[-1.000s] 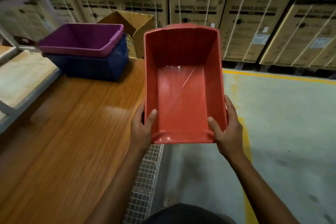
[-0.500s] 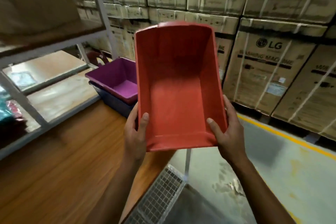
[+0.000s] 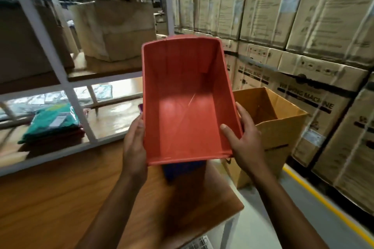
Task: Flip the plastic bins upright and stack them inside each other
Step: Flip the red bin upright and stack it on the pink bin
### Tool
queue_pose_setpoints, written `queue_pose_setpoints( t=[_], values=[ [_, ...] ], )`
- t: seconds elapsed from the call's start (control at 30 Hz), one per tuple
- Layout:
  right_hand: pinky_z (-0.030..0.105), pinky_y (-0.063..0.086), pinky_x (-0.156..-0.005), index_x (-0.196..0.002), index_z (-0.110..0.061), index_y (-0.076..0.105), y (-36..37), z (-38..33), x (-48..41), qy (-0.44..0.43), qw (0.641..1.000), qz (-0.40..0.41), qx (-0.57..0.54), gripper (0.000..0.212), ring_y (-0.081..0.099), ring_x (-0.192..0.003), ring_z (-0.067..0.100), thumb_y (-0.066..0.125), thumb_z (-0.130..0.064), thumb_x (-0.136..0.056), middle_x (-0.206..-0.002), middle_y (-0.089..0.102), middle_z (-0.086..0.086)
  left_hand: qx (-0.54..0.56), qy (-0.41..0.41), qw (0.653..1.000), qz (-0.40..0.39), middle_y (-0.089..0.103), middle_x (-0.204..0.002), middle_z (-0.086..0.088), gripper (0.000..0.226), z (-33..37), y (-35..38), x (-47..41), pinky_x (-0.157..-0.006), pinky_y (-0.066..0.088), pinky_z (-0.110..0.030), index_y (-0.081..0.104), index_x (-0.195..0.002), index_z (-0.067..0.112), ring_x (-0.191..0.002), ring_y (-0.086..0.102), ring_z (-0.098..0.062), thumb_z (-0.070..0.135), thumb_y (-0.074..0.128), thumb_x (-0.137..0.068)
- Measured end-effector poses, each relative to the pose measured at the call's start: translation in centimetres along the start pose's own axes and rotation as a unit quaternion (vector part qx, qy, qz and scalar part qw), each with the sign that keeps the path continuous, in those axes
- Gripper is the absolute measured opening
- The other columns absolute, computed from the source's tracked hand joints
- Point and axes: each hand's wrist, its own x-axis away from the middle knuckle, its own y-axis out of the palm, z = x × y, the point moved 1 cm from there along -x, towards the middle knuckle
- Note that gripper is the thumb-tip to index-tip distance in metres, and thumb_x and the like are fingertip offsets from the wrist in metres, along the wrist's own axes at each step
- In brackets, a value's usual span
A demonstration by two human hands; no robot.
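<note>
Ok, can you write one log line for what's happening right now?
red bin: upright, held up | left hand: gripping | right hand: gripping | blue bin: on table, mostly hidden

An empty red bin (image 3: pixel 188 103) fills the frame's centre, opening toward the camera; a blue bin (image 3: pixel 182 170) peeks out just below it.

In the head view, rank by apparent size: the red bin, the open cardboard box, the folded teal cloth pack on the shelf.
1. red bin, though it is nearest the camera.
2. open cardboard box, partly hidden by the bin and right hand.
3. teal cloth pack.
</note>
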Motion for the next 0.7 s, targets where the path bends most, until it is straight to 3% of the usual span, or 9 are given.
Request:
queue_pose_setpoints(
  t=[0.07,0.2,0.27,0.4,0.53,0.7],
  values=[
    [0.05,0.055,-0.097,-0.152,-0.035,0.028,0.6,0.4,-2.3,-0.003,1.0,-0.011,-0.006,0.074,0.058,-0.124,0.019,0.058,-0.048,-0.085,-0.135,0.048,-0.015,-0.01,0.004,1.0,0.014,0.069,-0.121,-0.004,0.05,-0.1,0.5,-1.6,-0.078,0.058,-0.037,0.055,-0.135,0.026,-0.107,0.069,-0.022,0.05,0.041,-0.093],
    [0.051,0.057,-0.093,-0.152,-0.032,0.03,2.1,1.8,-6.7,0.002,1.0,-0.029,0.001,0.068,0.063,-0.119,0.022,0.062,-0.033,-0.092,-0.137,0.056,-0.001,-0.015,-0.004,0.999,0.05,0.068,-0.125,-0.009,0.042,-1.2,1.1,-5.0,-0.092,0.055,-0.046,0.054,-0.137,0.02,-0.114,0.065,-0.028,0.039,0.038,-0.103],
    [0.05,0.058,-0.092,-0.152,-0.03,0.032,3.0,2.3,-8.5,0.006,0.999,-0.043,0.0,0.065,0.064,-0.115,0.021,0.062,-0.028,-0.094,-0.132,0.057,-0.003,-0.01,-0.016,0.998,0.063,0.069,-0.122,-0.009,0.04,-1.8,1.2,-6.5,-0.092,0.055,-0.047,0.056,-0.134,0.02,-0.112,0.067,-0.027,0.038,0.037,-0.105],
    [0.05,0.058,-0.09,-0.147,-0.035,0.038,5.1,3.5,-11.5,0.024,0.997,-0.074,0.008,0.065,0.065,-0.111,0.018,0.062,-0.041,-0.087,-0.122,0.059,-0.013,-0.009,-0.036,0.997,0.071,0.073,-0.112,-0.009,0.033,-3.0,1.4,-8.8,-0.086,0.059,-0.044,0.062,-0.122,0.023,-0.1,0.071,-0.022,0.035,0.037,-0.105],
    [0.051,0.058,-0.088,-0.138,-0.038,0.045,6.7,5.3,-13.6,0.059,0.993,-0.104,0.013,0.07,0.068,-0.105,0.019,0.056,-0.058,-0.072,-0.117,0.064,-0.014,-0.045,-0.081,0.993,0.07,0.071,-0.118,-0.007,0.035,-4.2,1.1,-10.5,-0.088,0.058,-0.044,0.058,-0.13,0.021,-0.103,0.071,-0.022,0.037,0.041,-0.104],
    [0.051,0.056,-0.092,-0.139,-0.029,0.05,7.7,7.0,-15.0,0.09,0.982,-0.163,0.021,0.058,0.066,-0.108,0.021,0.063,-0.042,-0.083,-0.118,0.062,-0.008,-0.087,-0.152,0.982,0.075,0.07,-0.117,-0.006,0.03,-5.2,1.0,-11.2,-0.09,0.057,-0.049,0.055,-0.13,0.022,-0.104,0.07,-0.025,0.031,0.046,-0.102]
  ],
)
